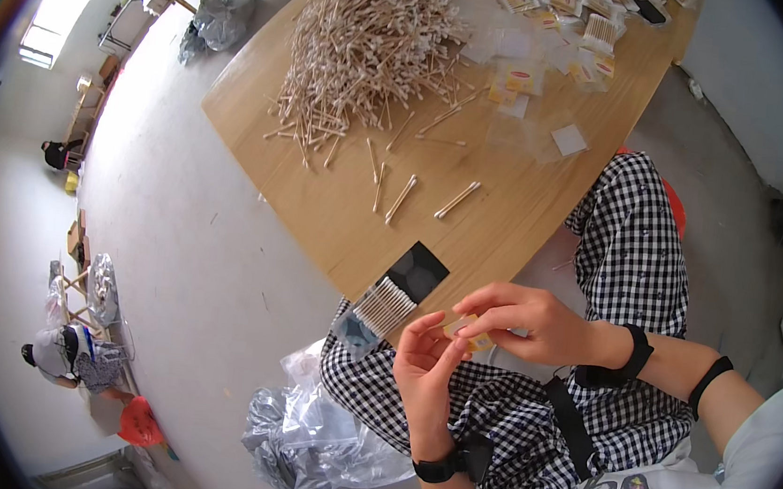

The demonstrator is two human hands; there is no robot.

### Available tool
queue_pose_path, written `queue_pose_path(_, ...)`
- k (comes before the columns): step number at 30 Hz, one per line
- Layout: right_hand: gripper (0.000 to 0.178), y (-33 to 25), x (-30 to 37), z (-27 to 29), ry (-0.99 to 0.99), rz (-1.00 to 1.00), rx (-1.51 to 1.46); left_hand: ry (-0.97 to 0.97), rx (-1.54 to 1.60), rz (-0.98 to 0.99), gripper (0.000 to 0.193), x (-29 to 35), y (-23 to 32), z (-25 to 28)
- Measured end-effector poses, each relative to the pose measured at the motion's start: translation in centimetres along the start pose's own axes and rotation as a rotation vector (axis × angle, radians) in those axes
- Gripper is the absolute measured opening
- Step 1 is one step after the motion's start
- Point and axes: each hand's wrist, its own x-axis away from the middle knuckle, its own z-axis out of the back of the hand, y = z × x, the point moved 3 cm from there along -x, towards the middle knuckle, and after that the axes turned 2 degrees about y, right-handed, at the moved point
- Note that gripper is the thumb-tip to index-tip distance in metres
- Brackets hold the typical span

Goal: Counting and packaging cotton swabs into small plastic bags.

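Observation:
My left hand [427, 366] and my right hand [535, 324] meet over my lap, just off the table's near corner. Between their pinched fingertips is a small clear bag with a yellow-and-white card [479, 343], partly hidden by the fingers. Close by my left hand, a row of cotton swabs [385, 307] lies side by side at the table corner. It rests against a black flat sheet [419, 271], with clear plastic [359, 336] at its lower end. Farther up the table lie two small groups of loose swabs [457, 200].
A large heap of cotton swabs [373, 45] covers the far left of the wooden table [508, 209]. Packed bags and yellow cards [521, 76] spread over the far right, beside a white square card [568, 140]. Plastic bags [326, 436] lie on the floor. Another person [70, 352] works at the left.

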Motion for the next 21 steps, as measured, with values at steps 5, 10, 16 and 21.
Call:
queue_pose_path(5,0.011,-1.0,-1.3,-1.2,0.02,-0.461,-0.208,0.012,-0.32,-0.099,0.046,0.1,1.5,0.9)
queue_pose_path(10,0.015,0.7,-2.5,-2.3,-0.145,-0.504,-0.061,-0.084,-0.498,-0.102,0.047,-0.8,3.1,2.7)
queue_pose_path(16,0.018,4.3,-5.9,-3.7,0.11,-0.557,-0.172,0.611,-0.975,-0.611,0.04,-4.7,4.4,8.7)
queue_pose_path(21,0.02,5.5,-7.4,-5.0,0.128,-0.61,-0.214,0.505,-0.408,-0.304,0.046,-6.5,0.6,11.7)
